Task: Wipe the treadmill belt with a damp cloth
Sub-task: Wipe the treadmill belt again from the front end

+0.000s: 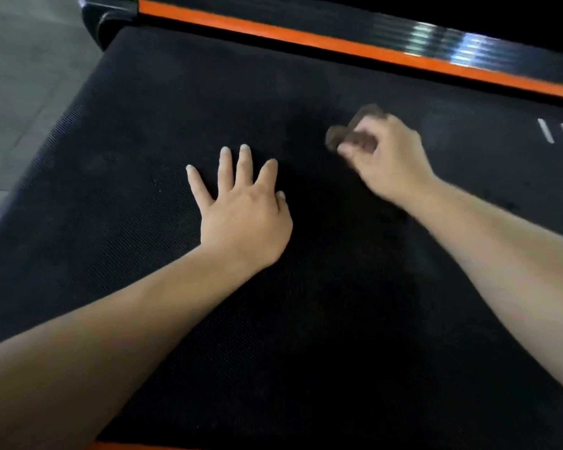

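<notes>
The black textured treadmill belt (137,196) fills most of the head view. My left hand (241,209) lies flat on it near the middle, fingers spread and straight. To its right my right hand (384,157) grips a small brown cloth (338,136), bunched in curled fingers and pressed on the belt. The cloth is blurred by motion and mostly hidden under the fingers.
An orange side rail (338,43) with a glossy black strip beyond it runs along the far edge. White stripe marks (546,131) sit on the belt at the far right. Grey floor tiles (23,92) lie to the left, and an orange edge (127,445) shows at the bottom.
</notes>
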{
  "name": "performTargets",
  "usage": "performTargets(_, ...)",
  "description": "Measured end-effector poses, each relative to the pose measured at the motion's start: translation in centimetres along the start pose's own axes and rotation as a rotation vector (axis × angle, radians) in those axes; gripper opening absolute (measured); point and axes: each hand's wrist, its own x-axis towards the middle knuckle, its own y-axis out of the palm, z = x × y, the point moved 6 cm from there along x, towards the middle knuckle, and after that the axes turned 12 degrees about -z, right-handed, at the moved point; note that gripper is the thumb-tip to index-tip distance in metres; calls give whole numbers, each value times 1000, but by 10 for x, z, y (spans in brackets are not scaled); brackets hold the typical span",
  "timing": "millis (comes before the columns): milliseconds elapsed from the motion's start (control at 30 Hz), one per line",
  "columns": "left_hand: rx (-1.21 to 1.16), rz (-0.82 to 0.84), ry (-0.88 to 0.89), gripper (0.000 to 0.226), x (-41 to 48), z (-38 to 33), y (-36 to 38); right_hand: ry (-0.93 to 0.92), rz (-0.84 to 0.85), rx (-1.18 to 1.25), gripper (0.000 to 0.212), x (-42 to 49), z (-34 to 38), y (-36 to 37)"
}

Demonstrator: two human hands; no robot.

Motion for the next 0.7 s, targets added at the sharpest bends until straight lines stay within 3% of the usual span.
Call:
performTargets(100,3,-3,-42,50,5,-6,-1,44,18,7,18,8,-8,6)
performTargets(267,106,-36,-86,58,5,-25,12,-136,192,172,16,-47,15,-5)
performTargets(333,135,-70,-77,62,4,-26,15,-160,95,114,18,-9,6,0)
performTargets(467,155,-67,-93,63,5,-24,16,49,-21,36,19,63,-27,20)
performTargets(633,185,-64,-28,64,3,-31,16,-111,124,191,17,12,-8,18)
performTargets(700,176,-67,-26,64,5,-30,17,-160,90,155,16,33,-11,21)
